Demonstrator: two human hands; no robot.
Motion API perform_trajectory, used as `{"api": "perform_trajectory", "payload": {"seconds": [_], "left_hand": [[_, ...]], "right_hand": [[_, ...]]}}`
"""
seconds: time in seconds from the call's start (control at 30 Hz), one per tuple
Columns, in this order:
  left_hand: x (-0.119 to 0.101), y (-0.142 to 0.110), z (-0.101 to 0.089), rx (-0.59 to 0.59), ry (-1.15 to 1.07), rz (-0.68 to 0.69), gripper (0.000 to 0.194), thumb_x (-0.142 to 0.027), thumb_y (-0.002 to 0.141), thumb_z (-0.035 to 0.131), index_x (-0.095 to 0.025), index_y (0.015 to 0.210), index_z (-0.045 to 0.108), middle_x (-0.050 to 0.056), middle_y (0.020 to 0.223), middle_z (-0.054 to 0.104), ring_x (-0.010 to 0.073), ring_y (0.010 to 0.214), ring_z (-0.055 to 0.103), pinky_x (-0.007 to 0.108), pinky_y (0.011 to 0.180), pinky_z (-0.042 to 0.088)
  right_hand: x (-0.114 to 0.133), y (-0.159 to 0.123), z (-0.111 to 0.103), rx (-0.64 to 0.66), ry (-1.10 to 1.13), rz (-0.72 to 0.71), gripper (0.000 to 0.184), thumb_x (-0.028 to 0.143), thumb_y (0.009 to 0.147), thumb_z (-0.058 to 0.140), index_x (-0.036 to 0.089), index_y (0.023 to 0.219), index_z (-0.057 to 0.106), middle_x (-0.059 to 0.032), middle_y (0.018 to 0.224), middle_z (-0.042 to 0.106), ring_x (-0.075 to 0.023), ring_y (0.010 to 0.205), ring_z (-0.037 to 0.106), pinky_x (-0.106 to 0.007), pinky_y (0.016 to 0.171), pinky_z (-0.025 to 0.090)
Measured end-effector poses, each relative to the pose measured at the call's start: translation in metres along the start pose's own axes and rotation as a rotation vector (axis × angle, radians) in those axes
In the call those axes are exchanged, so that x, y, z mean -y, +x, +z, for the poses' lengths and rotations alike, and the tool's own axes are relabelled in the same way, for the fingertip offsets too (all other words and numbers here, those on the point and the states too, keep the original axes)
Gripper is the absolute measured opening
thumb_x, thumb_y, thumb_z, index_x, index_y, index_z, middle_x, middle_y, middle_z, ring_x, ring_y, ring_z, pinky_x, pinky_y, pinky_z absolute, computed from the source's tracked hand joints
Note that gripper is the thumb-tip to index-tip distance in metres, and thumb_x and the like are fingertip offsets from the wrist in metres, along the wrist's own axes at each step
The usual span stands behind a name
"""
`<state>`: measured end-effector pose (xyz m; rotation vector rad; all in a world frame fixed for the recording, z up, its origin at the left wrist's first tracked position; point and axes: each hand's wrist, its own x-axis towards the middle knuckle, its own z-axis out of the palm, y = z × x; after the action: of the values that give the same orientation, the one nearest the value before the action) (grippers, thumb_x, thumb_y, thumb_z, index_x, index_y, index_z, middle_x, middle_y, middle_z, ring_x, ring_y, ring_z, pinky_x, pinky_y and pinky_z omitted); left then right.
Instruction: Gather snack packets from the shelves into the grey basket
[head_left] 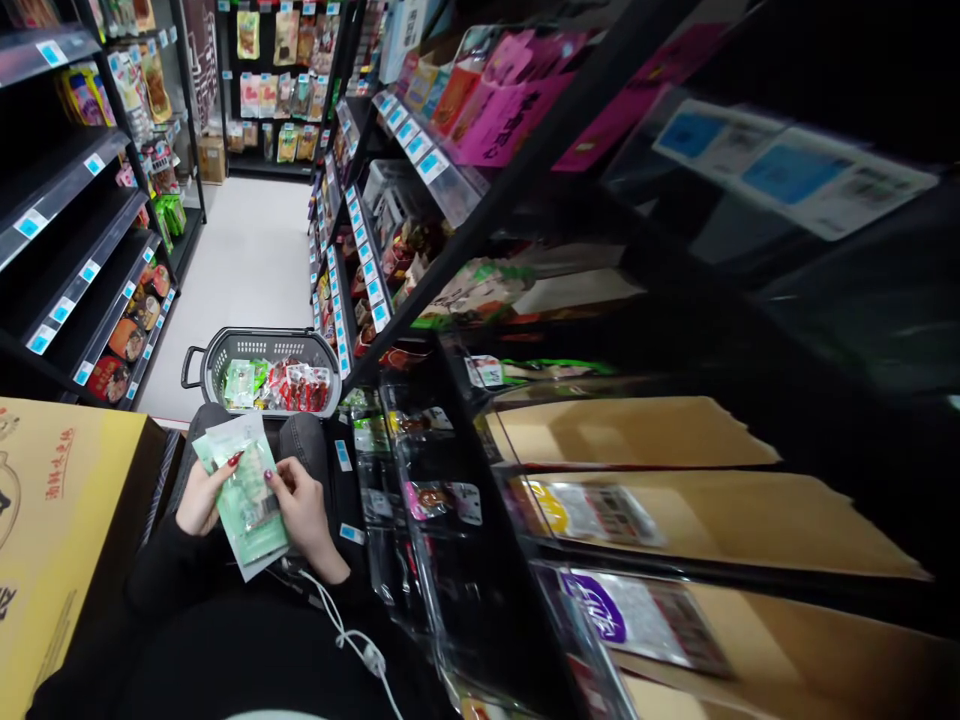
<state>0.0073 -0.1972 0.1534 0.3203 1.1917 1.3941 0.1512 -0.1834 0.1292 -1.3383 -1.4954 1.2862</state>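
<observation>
Left hand pinches the left edge of the green packets, thumb on the front face. Right hand grips the right edge the same way — thumb on top, fingers tucked behind. Looks like more than one packet, overlapped; can't tell the count. Two-edge hold probably because they're thin and floppy; it also leaves most of the front facing up.

Packets sit over the lap, just short of the knees. White cable hangs below the right wrist, clear of the grip. Grey basket is on the floor just past the knees — presumably parked for short reach. Red packs right, green-and-white packs left inside it. Yellow carton at left; brown cardboard dividers at right, likely keeping shelf rows separate.
</observation>
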Motion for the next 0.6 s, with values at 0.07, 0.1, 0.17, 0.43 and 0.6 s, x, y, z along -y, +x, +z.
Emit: {"api": "perform_trajectory", "payload": {"seconds": [0.07, 0.1, 0.17, 0.43, 0.6], "left_hand": [[-0.002, -0.003, 0.003, 0.042, 0.024, 0.002, 0.05, -0.028, 0.055, 0.084, -0.009, 0.097, 0.066, 0.015, 0.097, 0.072, 0.0301, 0.089, 0.068, 0.042, 0.085, 0.052], [-0.002, -0.003, 0.003, 0.054, 0.037, 0.001, 0.048, -0.027, 0.055, 0.084, -0.01, 0.096, 0.067, 0.014, 0.097, 0.072, 0.0302, 0.089, 0.068, 0.043, 0.085, 0.052], [-0.001, -0.004, 0.002, 0.063, 0.051, -0.01, 0.047, -0.025, 0.054, 0.084, -0.01, 0.096, 0.068, 0.014, 0.095, 0.072, 0.0304, 0.088, 0.068, 0.043, 0.085, 0.052], [-0.006, -0.004, -0.004, 0.129, 0.023, -0.035, 0.044, -0.022, 0.06, 0.08, -0.009, 0.1, 0.068, 0.018, 0.106, 0.069, 0.0338, 0.098, 0.065, 0.045, 0.086, 0.052], [-0.014, -0.001, -0.013, 0.091, 0.007, 0.002, 0.049, -0.021, 0.059, 0.08, -0.01, 0.105, 0.067, 0.019, 0.11, 0.068, 0.0353, 0.102, 0.064, 0.046, 0.087, 0.052]], "right_hand": [[0.001, -0.002, -0.003, -0.068, 0.01, 0.006, 0.028, 0.043, 0.086, 0.049, 0.017, 0.075, 0.052, 0.0005, 0.063, 0.056, -0.0112, 0.057, 0.051, -0.021, 0.053, 0.036], [0.001, -0.003, -0.003, -0.106, 0.018, 0.014, 0.028, 0.043, 0.086, 0.048, 0.017, 0.077, 0.052, 0.0, 0.064, 0.057, -0.0117, 0.058, 0.052, -0.021, 0.054, 0.037], [0.001, -0.003, -0.005, -0.19, 0.043, 0.034, 0.028, 0.044, 0.086, 0.047, 0.017, 0.08, 0.052, -0.0009, 0.067, 0.058, -0.0126, 0.06, 0.054, -0.022, 0.056, 0.039], [-0.003, 0.009, -0.028, -0.166, 0.506, 0.09, 0.036, 0.053, 0.076, 0.06, 0.021, 0.082, 0.044, 0.0043, 0.06, 0.049, -0.0094, 0.049, 0.045, -0.021, 0.047, 0.036], [-0.014, 0.008, -0.041, 0.085, 1.123, 0.154, 0.035, 0.055, 0.079, 0.056, 0.024, 0.08, 0.04, 0.0158, 0.042, 0.012, -0.0028, 0.03, -0.002, -0.02, 0.033, 0.006]]}}
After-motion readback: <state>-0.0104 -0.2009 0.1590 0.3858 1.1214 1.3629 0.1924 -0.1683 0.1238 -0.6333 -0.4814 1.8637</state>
